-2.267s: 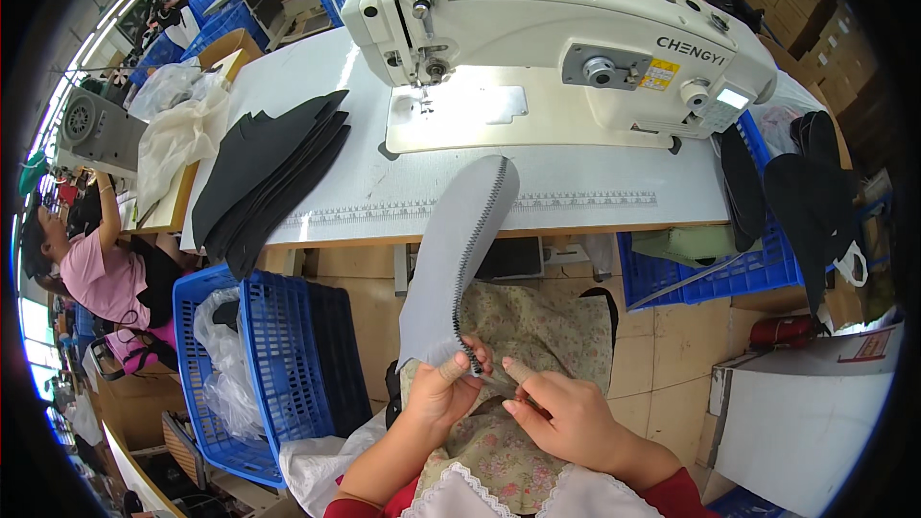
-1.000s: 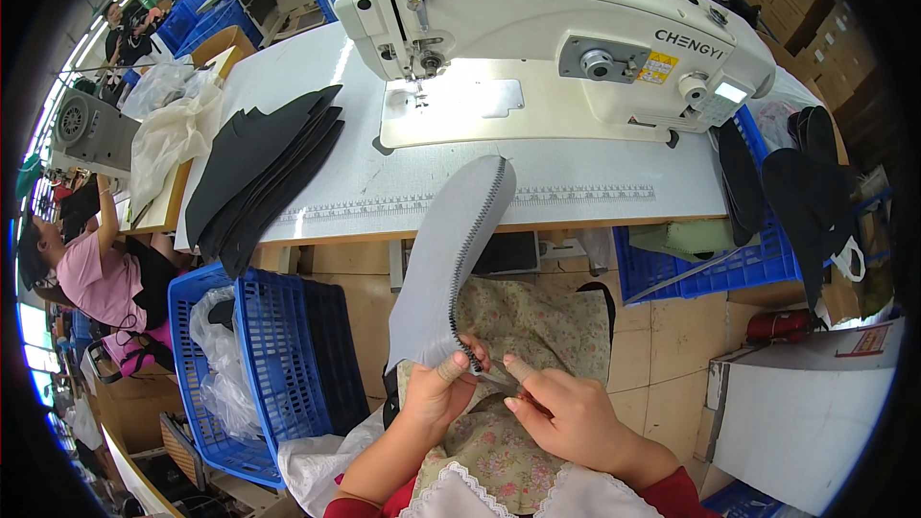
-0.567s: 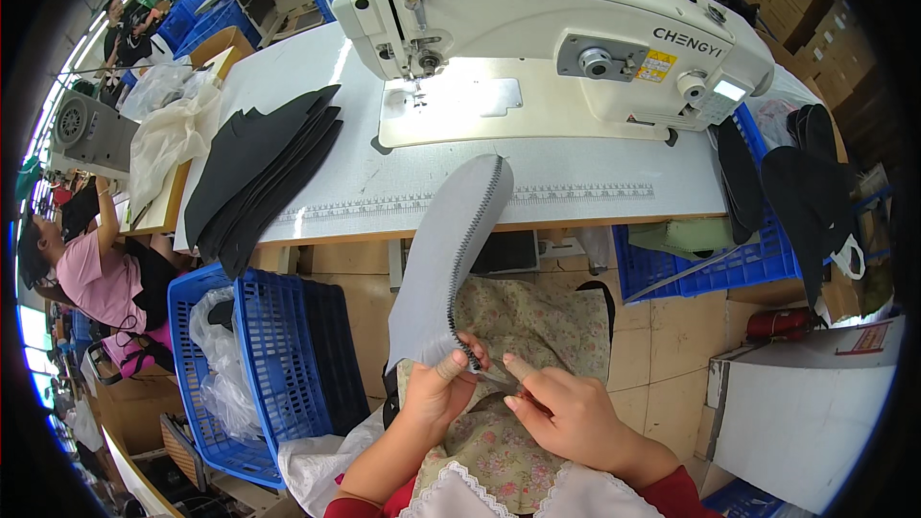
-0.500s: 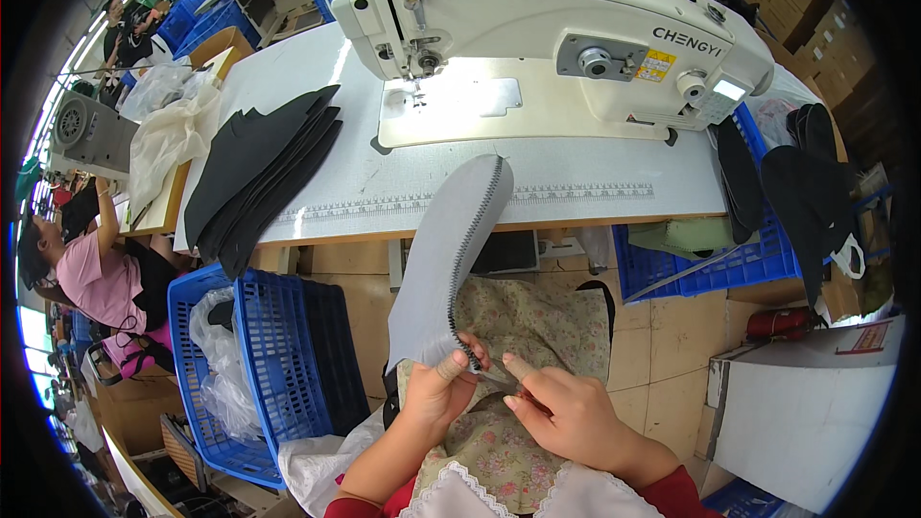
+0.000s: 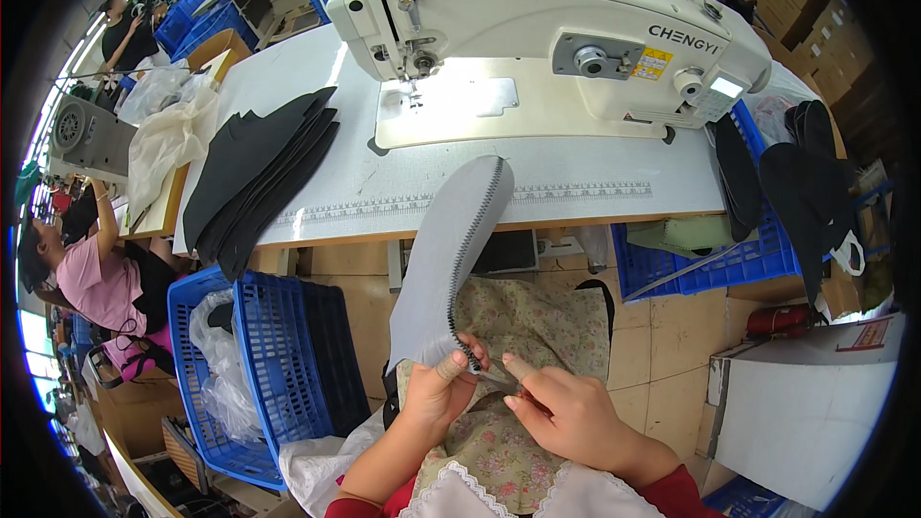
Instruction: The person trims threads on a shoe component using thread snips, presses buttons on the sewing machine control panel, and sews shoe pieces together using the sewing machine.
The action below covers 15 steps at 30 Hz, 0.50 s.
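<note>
A long grey fabric piece (image 5: 436, 249) with black zigzag stitching down its right edge stretches from my lap up over the table's front edge. My left hand (image 5: 439, 391) pinches its lower stitched end between thumb and fingers. My right hand (image 5: 571, 414) is closed just right of that end, around small metal snips (image 5: 499, 380) whose thin blades point at the stitched corner. Most of the snips is hidden by my fingers. Both hands are above a floral apron (image 5: 537, 326).
A white sewing machine (image 5: 518, 29) stands on the table (image 5: 566, 158). Black fabric pieces (image 5: 254, 173) are stacked at its left. Blue crates (image 5: 278, 364) flank me, and a white box (image 5: 806, 412) stands at right. A seated person (image 5: 110, 278) in pink works at far left.
The snips' blades show more plainly between my hands, beside the stitched corner. Both hands and the grey fabric piece stay nearly in place. A person in the background has shifted.
</note>
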Each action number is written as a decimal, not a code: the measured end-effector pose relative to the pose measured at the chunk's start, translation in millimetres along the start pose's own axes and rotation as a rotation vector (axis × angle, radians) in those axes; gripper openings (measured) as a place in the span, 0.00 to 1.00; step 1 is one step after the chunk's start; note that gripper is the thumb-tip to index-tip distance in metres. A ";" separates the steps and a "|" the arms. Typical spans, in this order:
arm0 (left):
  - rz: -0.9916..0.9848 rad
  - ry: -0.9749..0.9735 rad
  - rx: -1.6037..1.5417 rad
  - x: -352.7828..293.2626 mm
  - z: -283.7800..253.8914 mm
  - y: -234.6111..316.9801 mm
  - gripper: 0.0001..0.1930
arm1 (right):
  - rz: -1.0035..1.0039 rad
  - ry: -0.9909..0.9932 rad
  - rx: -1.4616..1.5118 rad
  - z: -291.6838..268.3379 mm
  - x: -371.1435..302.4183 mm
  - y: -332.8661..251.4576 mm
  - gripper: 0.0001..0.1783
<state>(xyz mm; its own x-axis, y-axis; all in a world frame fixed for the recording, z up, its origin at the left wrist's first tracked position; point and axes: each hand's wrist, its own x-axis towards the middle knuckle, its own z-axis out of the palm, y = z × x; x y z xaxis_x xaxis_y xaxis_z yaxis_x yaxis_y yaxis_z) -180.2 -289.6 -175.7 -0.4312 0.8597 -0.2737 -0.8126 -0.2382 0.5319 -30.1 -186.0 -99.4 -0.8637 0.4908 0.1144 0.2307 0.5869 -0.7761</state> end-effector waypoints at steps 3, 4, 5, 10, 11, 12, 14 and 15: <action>0.002 -0.003 0.001 0.1 -0.1 -0.3 0.16 | 0.000 -0.007 -0.003 -0.2 -0.3 1.0 0.24; 0.003 -0.004 0.001 0.1 -0.2 -0.4 0.16 | -0.001 -0.007 -0.004 -0.1 -0.3 1.2 0.24; 0.003 -0.004 0.001 0.5 1.8 -0.3 0.16 | 0.000 -0.008 -0.005 0.2 -0.3 1.4 0.24; 0.011 0.036 -0.005 1.2 8.4 0.1 0.15 | -0.005 0.011 0.012 1.4 -0.6 2.4 0.24; 0.011 0.036 -0.005 1.2 8.8 0.2 0.15 | -0.007 0.015 0.011 1.7 -0.7 2.7 0.24; 0.013 0.039 -0.005 1.1 9.4 0.3 0.15 | -0.007 0.016 0.010 1.6 -0.6 2.7 0.24; 0.014 0.043 -0.006 1.1 9.8 -0.2 0.15 | -0.008 0.016 -0.014 1.7 -0.4 2.5 0.24; 0.019 0.043 -0.006 1.0 9.5 -0.8 0.16 | -0.008 0.017 -0.014 2.1 -0.5 2.7 0.24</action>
<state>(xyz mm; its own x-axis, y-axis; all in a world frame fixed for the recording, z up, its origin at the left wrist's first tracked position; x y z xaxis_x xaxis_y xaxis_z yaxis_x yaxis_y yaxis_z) -176.3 -284.2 -168.8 -0.4633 0.8348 -0.2976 -0.8061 -0.2574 0.5329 -29.9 -186.1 -102.9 -0.8578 0.4970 0.1308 0.2307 0.5998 -0.7662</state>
